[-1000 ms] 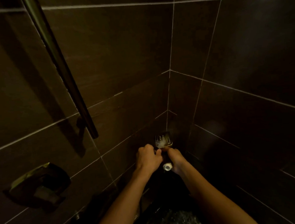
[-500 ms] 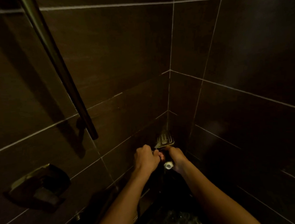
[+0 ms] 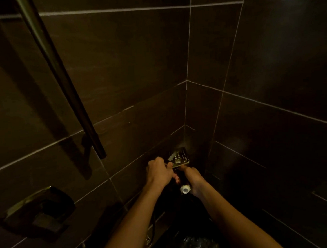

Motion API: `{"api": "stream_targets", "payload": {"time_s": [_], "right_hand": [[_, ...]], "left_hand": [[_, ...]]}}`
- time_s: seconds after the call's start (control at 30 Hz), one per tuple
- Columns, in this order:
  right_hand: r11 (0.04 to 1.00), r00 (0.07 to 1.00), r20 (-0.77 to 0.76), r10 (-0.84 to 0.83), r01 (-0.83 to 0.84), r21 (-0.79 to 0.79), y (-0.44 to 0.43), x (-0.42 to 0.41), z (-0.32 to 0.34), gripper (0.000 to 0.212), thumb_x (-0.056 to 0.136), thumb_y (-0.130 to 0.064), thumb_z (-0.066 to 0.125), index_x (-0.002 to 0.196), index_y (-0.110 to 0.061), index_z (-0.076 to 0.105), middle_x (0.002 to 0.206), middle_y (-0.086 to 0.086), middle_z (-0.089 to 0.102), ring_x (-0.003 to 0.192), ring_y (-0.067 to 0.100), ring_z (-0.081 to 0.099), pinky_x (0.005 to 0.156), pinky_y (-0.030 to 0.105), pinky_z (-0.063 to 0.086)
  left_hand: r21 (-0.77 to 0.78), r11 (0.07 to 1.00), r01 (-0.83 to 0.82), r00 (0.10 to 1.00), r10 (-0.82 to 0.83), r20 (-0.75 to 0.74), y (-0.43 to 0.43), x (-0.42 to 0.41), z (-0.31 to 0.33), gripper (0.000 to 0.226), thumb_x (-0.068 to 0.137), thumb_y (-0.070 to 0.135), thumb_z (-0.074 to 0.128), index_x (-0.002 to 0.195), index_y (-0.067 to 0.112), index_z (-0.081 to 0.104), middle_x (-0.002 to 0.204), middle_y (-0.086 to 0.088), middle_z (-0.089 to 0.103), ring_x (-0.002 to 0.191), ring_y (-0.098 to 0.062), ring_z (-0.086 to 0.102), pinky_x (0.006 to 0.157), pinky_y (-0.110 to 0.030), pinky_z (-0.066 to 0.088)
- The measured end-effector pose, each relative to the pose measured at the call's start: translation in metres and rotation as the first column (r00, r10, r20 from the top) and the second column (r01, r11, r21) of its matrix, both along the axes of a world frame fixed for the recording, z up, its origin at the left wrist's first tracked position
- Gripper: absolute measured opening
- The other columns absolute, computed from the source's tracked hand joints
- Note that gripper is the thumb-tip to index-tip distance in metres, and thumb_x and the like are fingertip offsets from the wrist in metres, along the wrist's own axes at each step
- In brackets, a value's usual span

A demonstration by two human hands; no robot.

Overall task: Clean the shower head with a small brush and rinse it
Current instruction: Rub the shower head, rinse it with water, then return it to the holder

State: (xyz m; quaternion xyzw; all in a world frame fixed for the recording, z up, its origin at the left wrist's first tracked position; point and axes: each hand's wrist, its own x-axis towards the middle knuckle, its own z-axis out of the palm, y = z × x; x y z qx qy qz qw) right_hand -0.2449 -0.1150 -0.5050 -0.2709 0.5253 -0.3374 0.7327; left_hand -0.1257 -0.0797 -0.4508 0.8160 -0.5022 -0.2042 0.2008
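I read this as the scrubbing step, with rinsing not yet begun. From my seat the dark tiled walls [image 3: 137,68] fill most of the view. A metal rail [image 3: 63,81] slants down the left wall, and a wall fitting [image 3: 37,210] sits below it.

Both hands work low in the corner where the walls meet. My left hand [image 3: 159,172] has its fingers curled tight round the small brush [image 3: 170,157], whose tip lies across the nozzle face. My right hand [image 3: 194,178] is wrapped round the handle of the shower head [image 3: 180,157], which is held off the wall with its face tilted up towards me. The handle's white end [image 3: 184,189] pokes out below that grip.

Next I'd work the bristles across each nozzle row while the right hand holds the head steady. Then I'd need water for the rinse.

At the bottom edge something wet glints [image 3: 198,244]. It may be a bucket of water, but I cannot tell in this light.
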Motion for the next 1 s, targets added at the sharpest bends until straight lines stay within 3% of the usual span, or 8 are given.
{"api": "stream_targets", "payload": {"time_s": [0.23, 0.33, 0.4, 0.53, 0.67, 0.87, 1.0], "right_hand": [[1.000, 1.000, 0.018, 0.007, -0.007, -0.001, -0.004, -0.003, 0.000, 0.021, 0.102, -0.010, 0.051, 0.099, 0.001, 0.068, 0.058, 0.010, 0.068, 0.046, 0.016, 0.060, 0.044, 0.025, 0.049], [1.000, 1.000, 0.022, 0.011, -0.012, 0.009, -0.006, -0.003, -0.001, 0.021, 0.101, -0.011, 0.052, 0.104, 0.002, 0.067, 0.059, 0.010, 0.068, 0.045, 0.015, 0.061, 0.044, 0.025, 0.051], [1.000, 1.000, 0.012, 0.016, -0.016, 0.000, -0.008, -0.002, -0.001, 0.020, 0.100, -0.011, 0.053, 0.101, 0.003, 0.068, 0.058, 0.010, 0.067, 0.046, 0.016, 0.060, 0.045, 0.026, 0.051], [1.000, 1.000, 0.000, 0.014, -0.014, -0.009, -0.009, 0.002, -0.003, 0.024, 0.101, -0.011, 0.051, 0.105, 0.006, 0.067, 0.061, 0.011, 0.068, 0.047, 0.017, 0.061, 0.047, 0.027, 0.051], [1.000, 1.000, 0.028, 0.007, -0.007, -0.001, -0.012, 0.007, -0.003, 0.029, 0.102, -0.014, 0.051, 0.112, 0.009, 0.066, 0.067, 0.012, 0.068, 0.052, 0.017, 0.061, 0.049, 0.027, 0.052], [0.997, 0.994, 0.087, -0.065, 0.062, 0.037, -0.012, 0.019, 0.003, 0.027, 0.106, -0.015, 0.043, 0.117, 0.003, 0.061, 0.081, 0.013, 0.067, 0.063, 0.018, 0.060, 0.053, 0.027, 0.053], [0.997, 0.991, 0.113, -0.075, 0.072, 0.031, -0.013, 0.033, 0.002, 0.027, 0.107, -0.017, 0.044, 0.122, 0.000, 0.059, 0.085, 0.013, 0.068, 0.060, 0.016, 0.062, 0.049, 0.026, 0.056]], "left_hand": [[-0.012, 0.999, 0.044, 0.999, -0.044, 0.007, 0.001, 0.000, -0.003, 0.024, 0.092, 0.039, 0.060, 0.092, 0.016, 0.066, 0.086, -0.001, 0.063, 0.070, -0.013, 0.059, 0.047, -0.023, 0.035], [-0.020, 0.997, 0.072, 0.997, -0.073, -0.037, 0.001, 0.000, -0.007, 0.025, 0.090, 0.040, 0.061, 0.090, 0.017, 0.068, 0.083, -0.002, 0.068, 0.071, -0.018, 0.066, 0.055, -0.033, 0.054], [-0.029, 0.996, 0.081, 0.994, -0.083, -0.068, 0.001, 0.001, -0.009, 0.025, 0.089, 0.041, 0.061, 0.088, 0.018, 0.070, 0.079, -0.003, 0.070, 0.071, -0.020, 0.069, 0.061, -0.035, 0.059], [-0.033, 0.998, 0.062, 0.997, -0.063, -0.041, 0.001, 0.007, -0.012, 0.028, 0.091, 0.041, 0.060, 0.087, 0.016, 0.071, 0.079, -0.003, 0.070, 0.071, -0.018, 0.067, 0.054, -0.028, 0.045], [-0.042, 0.997, 0.061, 0.994, -0.064, -0.084, 0.007, 0.014, -0.017, 0.030, 0.092, 0.042, 0.059, 0.085, 0.015, 0.070, 0.077, -0.002, 0.068, 0.066, -0.015, 0.064, 0.051, -0.026, 0.044], [0.000, 0.999, -0.044, 0.988, 0.043, -0.150, 0.031, 0.073, -0.044, 0.028, 0.094, 0.040, 0.057, 0.091, 0.015, 0.069, 0.082, -0.003, 0.069, 0.074, -0.017, 0.068, 0.069, -0.036, 0.060], [0.050, 0.988, -0.146, 0.981, 0.151, -0.123, 0.065, 0.130, -0.068, 0.030, 0.097, 0.038, 0.055, 0.101, 0.013, 0.069, 0.091, -0.006, 0.071, 0.084, -0.019, 0.068, 0.075, -0.034, 0.058]]}}
